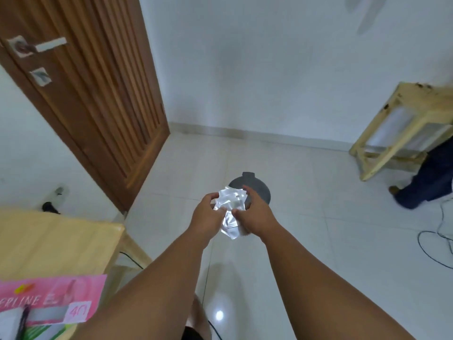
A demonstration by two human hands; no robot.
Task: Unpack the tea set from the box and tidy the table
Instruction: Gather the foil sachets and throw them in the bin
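Both arms reach out over the white tiled floor. My left hand [208, 213] and my right hand [255, 212] together grip a crumpled piece of clear plastic wrapping [231, 211] held between them. The wrapping hangs in the air above a dark round bin lid [262, 192] on the floor. At the lower left is a light wooden table [54, 241] with a pink box [49, 300] on its near corner. No tea set piece is visible.
A brown wooden door [98, 94] stands at the left. A wooden stool [402, 128] is at the right wall, with another person's leg in dark trousers [426, 182] beside it. Black cables [438, 244] lie on the floor at the right.
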